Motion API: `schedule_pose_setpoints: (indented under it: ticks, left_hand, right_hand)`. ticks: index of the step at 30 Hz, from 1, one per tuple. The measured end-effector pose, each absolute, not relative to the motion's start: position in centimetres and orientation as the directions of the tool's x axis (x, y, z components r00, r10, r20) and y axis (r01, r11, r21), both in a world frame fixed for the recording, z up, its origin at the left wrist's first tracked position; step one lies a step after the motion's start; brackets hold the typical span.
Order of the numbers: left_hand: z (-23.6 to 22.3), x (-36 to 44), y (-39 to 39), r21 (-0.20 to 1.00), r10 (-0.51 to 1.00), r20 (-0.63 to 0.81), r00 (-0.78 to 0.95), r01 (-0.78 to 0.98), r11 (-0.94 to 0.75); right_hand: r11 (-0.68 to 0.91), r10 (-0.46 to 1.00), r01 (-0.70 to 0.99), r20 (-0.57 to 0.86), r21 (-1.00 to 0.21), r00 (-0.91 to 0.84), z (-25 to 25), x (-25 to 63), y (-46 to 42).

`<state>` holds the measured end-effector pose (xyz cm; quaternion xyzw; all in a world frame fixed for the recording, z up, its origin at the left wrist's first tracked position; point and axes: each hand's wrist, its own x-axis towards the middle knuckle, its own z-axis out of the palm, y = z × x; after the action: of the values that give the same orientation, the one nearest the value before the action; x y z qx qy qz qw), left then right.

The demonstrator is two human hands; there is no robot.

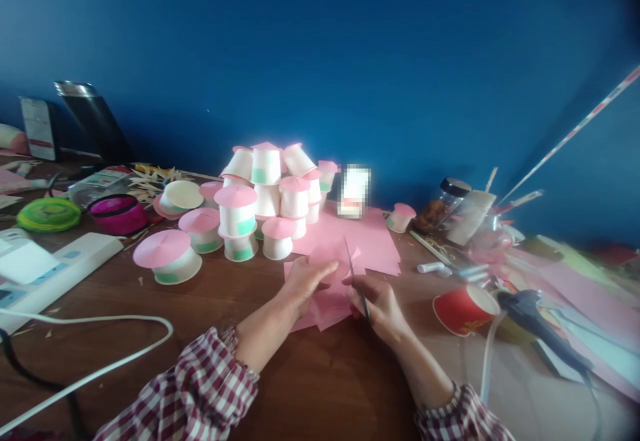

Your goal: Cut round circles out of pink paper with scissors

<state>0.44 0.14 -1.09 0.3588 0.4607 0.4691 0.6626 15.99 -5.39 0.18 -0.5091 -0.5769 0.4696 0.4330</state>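
Observation:
My left hand [304, 286] is closed on a piece of pink paper [327, 251], its thumb lying on top. In my right hand [377, 304] is a pair of scissors [351, 268], with the blades pointing away from me at the right edge of that paper. A narrow offcut seems to curl up beside the blades. Beneath both hands lie loose pink sheets [330, 304], and a larger stack of pink paper [375, 238] is just beyond. White paper cups with pink cone tops [237, 211] are piled up behind and left of my left hand.
At the left are a white power strip [85, 261], a white cable [125, 321], a green round case [49, 214] and a magenta round case [117, 214]. On the right stand a red paper cup [465, 309], a glue gun [545, 328] and a black-lidded jar [445, 204]. A blue wall rises behind.

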Motion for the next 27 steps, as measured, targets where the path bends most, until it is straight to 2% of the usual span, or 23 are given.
schedule_pose_setpoints:
  ticks: [27]
  left_hand:
    - [-1.05, 0.41, 0.13, 0.908, 0.951, -0.251, 0.182, -0.296, 0.296]
  right_hand:
    - [0.052, 0.996, 0.202, 0.035, -0.978, -0.086, -0.18, 16.34, -5.17]
